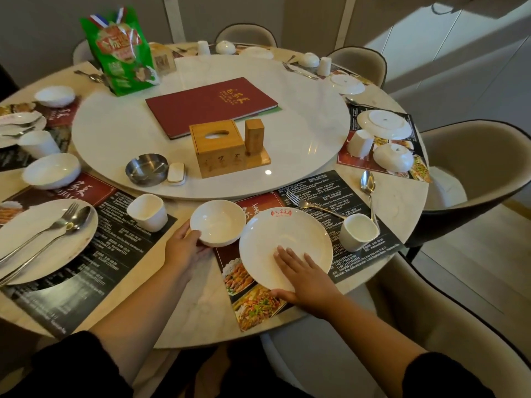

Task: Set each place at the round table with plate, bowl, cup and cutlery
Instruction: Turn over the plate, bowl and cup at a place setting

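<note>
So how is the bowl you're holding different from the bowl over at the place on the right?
The near bowl stands open side up; the right-side bowl lies upside down. The left hand grips the near bowl, beside the plate that the right hand pinches; no hand touches the right-side bowl. Both are white and round.

A round marble table [402, 202] stands in a room with grey panelled walls [43, 24]. Beige chairs [474, 156] with dark edges stand all around it. The floor [488, 239] on the right is pale tile. Further back, bright light falls on it.
</note>
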Available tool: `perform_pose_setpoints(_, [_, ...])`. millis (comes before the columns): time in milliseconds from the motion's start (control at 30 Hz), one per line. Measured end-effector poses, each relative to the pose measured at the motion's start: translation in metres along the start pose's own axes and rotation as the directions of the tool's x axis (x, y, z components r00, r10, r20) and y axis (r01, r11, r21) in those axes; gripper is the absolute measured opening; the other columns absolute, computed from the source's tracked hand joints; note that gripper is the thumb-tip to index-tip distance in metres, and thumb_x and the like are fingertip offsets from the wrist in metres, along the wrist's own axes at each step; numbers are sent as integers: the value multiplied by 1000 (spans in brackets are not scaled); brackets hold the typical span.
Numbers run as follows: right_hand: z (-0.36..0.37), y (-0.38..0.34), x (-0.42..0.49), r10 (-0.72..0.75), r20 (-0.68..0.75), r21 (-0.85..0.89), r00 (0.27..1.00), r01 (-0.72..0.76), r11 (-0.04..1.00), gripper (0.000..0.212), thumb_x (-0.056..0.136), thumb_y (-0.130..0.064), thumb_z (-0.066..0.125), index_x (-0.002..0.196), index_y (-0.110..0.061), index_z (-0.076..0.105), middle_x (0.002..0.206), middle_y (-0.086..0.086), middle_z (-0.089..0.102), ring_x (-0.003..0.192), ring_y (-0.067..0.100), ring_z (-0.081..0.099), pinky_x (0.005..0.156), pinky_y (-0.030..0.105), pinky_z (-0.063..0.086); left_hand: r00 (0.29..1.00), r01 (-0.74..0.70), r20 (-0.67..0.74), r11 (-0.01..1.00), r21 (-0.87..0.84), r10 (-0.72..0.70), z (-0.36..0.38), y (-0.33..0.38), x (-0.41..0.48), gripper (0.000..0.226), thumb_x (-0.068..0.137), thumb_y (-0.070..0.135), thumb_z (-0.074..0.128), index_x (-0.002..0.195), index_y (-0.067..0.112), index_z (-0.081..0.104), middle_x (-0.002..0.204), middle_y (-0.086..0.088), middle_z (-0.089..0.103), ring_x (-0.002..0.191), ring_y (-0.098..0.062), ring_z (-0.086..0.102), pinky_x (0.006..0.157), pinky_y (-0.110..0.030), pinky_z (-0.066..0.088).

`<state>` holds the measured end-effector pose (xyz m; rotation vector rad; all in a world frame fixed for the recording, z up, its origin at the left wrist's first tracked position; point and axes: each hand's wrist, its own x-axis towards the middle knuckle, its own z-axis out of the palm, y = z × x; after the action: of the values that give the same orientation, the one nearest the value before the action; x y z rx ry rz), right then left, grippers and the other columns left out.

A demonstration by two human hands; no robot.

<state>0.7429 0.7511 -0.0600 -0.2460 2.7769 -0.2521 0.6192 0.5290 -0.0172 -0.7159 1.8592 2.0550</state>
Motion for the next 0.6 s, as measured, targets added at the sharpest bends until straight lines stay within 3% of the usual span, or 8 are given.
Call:
perform_pose_setpoints(433, [-2,10,-4,-6,-5,34,1000,7,999,95,75,-77,10,149,-22,-12,149,-13,-23,138,4,-18,114,33,-9,997,34,-65,999,15,-33,6,-7,19,51,96,7,45,144,23,37,149,-12,37,124,-36,49,94,-43,49])
perform_pose_setpoints(600, [-4,10,-5,4,-31,123,1000,-1,992,97,72,-79,11,151,-24,-3,156,-11,-12,141,3,-13,115,31,-7,997,-14,-71,994,109,22,6,-10,24,47,97,11,43,142,26,41,149,-10,36,125,-35,47,85,-41,54])
